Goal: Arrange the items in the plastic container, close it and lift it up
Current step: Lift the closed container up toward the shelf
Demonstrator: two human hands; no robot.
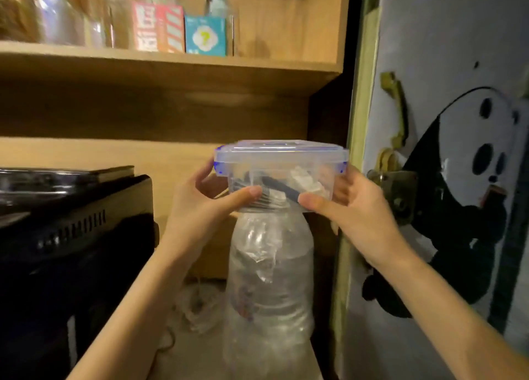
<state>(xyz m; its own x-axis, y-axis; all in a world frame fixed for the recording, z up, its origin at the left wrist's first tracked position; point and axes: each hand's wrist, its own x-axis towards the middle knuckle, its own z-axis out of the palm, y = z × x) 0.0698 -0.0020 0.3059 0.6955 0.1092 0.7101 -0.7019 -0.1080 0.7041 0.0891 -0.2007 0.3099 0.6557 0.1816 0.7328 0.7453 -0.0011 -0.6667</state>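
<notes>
Just above the large clear water bottle [267,279], both hands clamp the plastic container [282,176] by its lower walls, left hand [206,205] and right hand [352,205] on opposite sides, thumbs in front. The lid [282,150] looks seated, with its blue hinges showing, but whether the clips are latched I cannot tell; if they aren't, a tilt could pop it and spill the items inside. Beyond the bottle, the wooden shelf [171,65] overhangs, so a hasty raise risks knocking the container against it.

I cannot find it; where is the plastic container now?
Centre of the head view: the plastic container, lid on, is between the left hand and right hand, above a big clear bottle.
</notes>
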